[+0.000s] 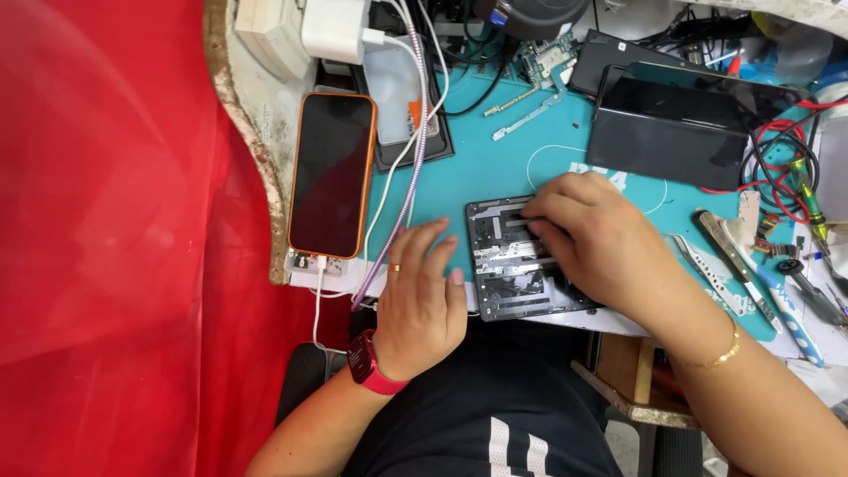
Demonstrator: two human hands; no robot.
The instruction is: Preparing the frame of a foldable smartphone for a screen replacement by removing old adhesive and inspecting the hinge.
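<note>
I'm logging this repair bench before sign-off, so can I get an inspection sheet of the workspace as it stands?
Surface: teal work mat on a worn bench, mostly covered.
Job's things: opened dark device lying flat at the mat's front edge, metal inner parts exposed.
Clutter: tweezers, screwdriver, loose circuit board, dark folded tablet, phone in orange case.
Grippers: left hand flat on the mat beside the device, fingers spread; right hand on top of the device, fingers pressing its upper part.
Cables: white charging cable into the phone; red wires at right.
Surroundings: red cloth at left.
</note>
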